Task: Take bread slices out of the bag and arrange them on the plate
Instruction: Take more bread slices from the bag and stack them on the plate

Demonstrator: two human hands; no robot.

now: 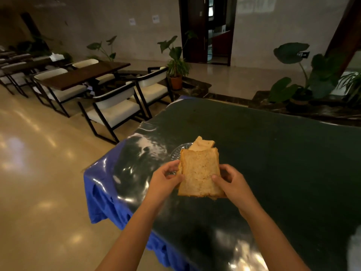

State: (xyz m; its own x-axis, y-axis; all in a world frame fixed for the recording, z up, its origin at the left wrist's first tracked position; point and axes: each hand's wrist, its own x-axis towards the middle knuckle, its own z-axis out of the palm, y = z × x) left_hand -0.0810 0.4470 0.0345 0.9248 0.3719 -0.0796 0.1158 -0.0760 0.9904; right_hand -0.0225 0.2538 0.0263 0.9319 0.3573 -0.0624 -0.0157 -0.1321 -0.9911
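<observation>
No text can be read; two paper notices point(132, 21) on the far wall are too blurred.

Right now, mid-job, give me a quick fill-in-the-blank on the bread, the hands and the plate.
1. The stack of bread slices is held by ____ hands, the left hand and the right hand.
2. The glass plate already holds some ____.
3. The plate sits on a table with a ____ skirt.

Missing words: both; bread; blue
</observation>
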